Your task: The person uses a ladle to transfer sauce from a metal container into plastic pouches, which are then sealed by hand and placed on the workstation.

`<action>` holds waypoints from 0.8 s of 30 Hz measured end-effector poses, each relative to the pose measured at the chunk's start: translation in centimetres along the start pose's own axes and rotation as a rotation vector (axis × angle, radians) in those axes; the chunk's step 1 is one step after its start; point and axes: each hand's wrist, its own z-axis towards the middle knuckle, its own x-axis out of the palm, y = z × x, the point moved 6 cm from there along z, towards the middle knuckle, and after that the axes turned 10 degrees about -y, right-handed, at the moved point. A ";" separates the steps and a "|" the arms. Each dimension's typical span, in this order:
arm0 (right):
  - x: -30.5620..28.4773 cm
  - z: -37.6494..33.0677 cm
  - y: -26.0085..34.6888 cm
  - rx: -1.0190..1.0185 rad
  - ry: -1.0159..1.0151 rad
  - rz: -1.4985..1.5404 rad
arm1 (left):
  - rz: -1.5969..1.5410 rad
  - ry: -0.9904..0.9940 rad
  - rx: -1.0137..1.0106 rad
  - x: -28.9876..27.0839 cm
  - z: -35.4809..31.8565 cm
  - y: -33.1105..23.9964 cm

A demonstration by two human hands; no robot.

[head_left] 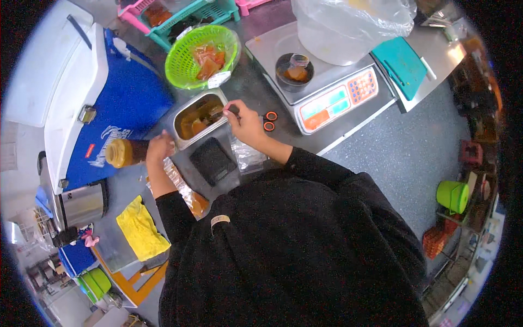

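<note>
My right hand [245, 124] is closed round the dark handle of a utensil [233, 110]. Its far end reaches over a rectangular metal pan [188, 143] holding orange-brown pieces in brownish liquid; what kind of utensil it is I cannot make out. My left hand [160, 146] is at the pan's left side, its fingers blurred, beside a jar [121, 153] with a yellowish top and brown body. Whether it grips the pan or the jar is unclear. Below the pan lies a small black scale-like square [212, 161], with clear plastic bags [246, 155] to its right.
A filled plastic pouch [195, 201] lies near my left forearm. Beyond the pan stands a green basket [185, 54] with bagged pieces. To the right are orange-handled scissors [269, 121] and a large scale [332, 106] bearing a dark bowl [294, 82] and bag-lined tub [332, 49]. A blue cooler [131, 98] stands left.
</note>
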 end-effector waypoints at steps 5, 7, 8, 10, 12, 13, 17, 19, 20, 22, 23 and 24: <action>0.1 0.2 0.1 -0.072 0.080 -0.084 | -0.157 -0.058 0.116 3.6 -4.6 -3.1; -0.1 0.1 1.1 -0.191 0.071 -0.031 | -0.122 -0.079 0.150 4.0 -5.5 -3.3; 0.0 0.0 1.7 -0.254 0.121 -0.071 | -0.129 -0.045 0.171 4.0 -5.4 -3.2; -0.6 0.1 3.4 -0.388 0.167 -0.114 | -0.165 -0.044 0.194 4.6 -6.0 -3.1; -1.6 0.3 3.2 -0.380 0.157 -0.119 | -0.191 -0.034 0.222 5.8 -7.3 -3.6; -2.0 0.5 3.1 -0.367 0.127 -0.138 | -0.170 -0.022 0.238 6.4 -7.8 -3.8; -2.2 0.3 3.2 -0.384 0.133 -0.184 | -0.161 -0.043 0.318 7.8 -10.3 -4.4; -2.2 0.2 2.5 -0.341 0.084 -0.211 | -0.161 -0.065 0.324 8.0 -10.8 -4.6; -2.2 0.0 2.5 -0.341 0.087 -0.211 | -0.144 -0.069 0.330 8.1 -11.1 -4.8; -2.2 -0.1 1.9 -0.200 0.075 -0.281 | -0.128 -0.078 0.336 8.3 -11.2 -4.8; -1.9 -0.1 2.0 -0.202 0.079 -0.278 | -0.142 -0.084 0.352 8.3 -11.0 -4.7; -1.8 0.0 1.8 -0.130 0.038 -0.168 | -0.155 -0.091 0.369 8.3 -10.9 -4.7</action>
